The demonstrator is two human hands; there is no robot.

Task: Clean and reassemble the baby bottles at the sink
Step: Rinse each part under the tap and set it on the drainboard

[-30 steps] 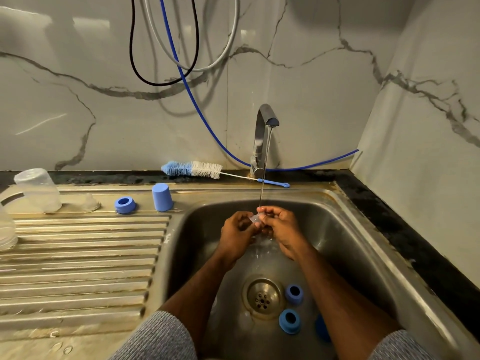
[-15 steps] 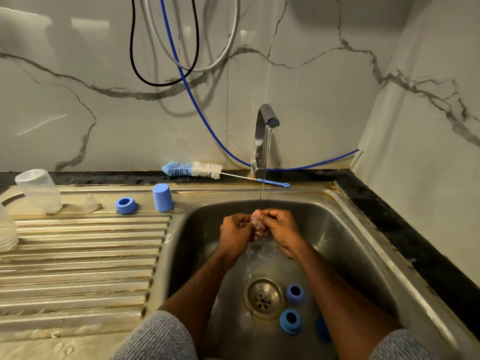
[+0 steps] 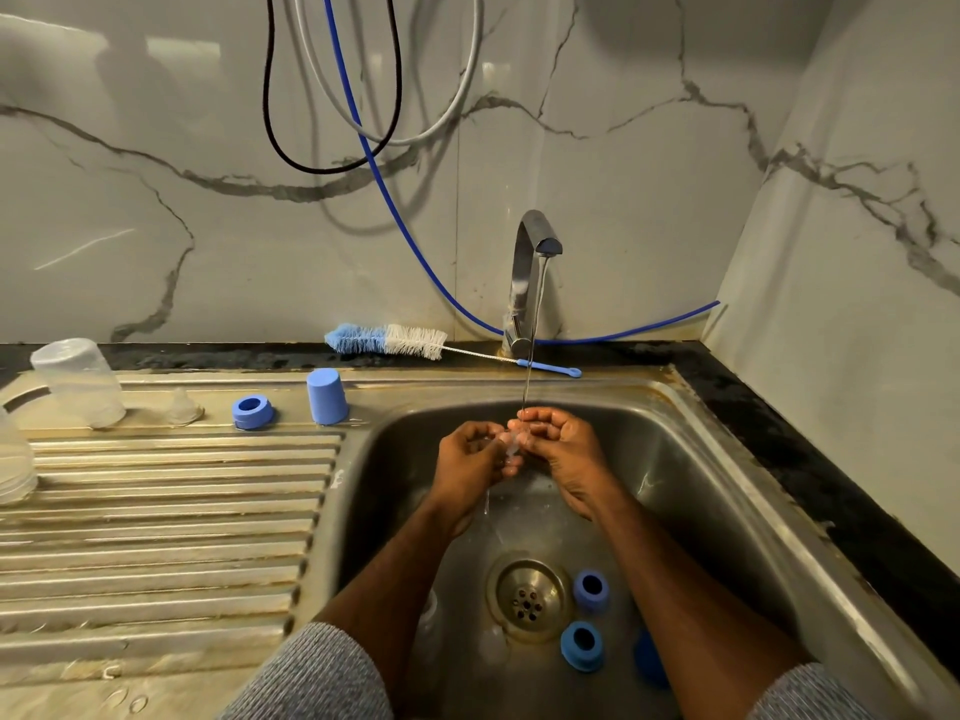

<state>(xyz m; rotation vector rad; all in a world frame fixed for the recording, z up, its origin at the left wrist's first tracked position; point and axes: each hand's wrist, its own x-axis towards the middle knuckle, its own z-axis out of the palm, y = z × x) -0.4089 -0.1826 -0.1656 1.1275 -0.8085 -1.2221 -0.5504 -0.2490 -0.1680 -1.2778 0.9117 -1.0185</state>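
Observation:
Both my hands are over the steel sink basin [image 3: 691,491], under a thin water stream from the tap [image 3: 530,262]. My left hand [image 3: 467,459] and my right hand [image 3: 561,449] pinch a small clear silicone teat [image 3: 511,446] between their fingertips; most of it is hidden by my fingers. Two blue bottle rings [image 3: 591,590] [image 3: 583,645] lie by the drain [image 3: 527,597]; another blue part [image 3: 649,662] shows under my right forearm. On the drainboard [image 3: 156,511] stand a blue cap [image 3: 327,396], a blue ring [image 3: 252,412], a clear teat [image 3: 183,406] and an upturned clear bottle [image 3: 78,381].
A blue-and-white bottle brush [image 3: 395,341] lies on the ledge behind the sink, left of the tap. Another clear bottle [image 3: 13,467] sits at the far left edge. Hoses [image 3: 363,148] hang on the marble wall. A black counter strip [image 3: 810,459] runs along the right.
My hands stayed under the stream, with fingers shifting slightly around the clear teat. Nothing else has moved.

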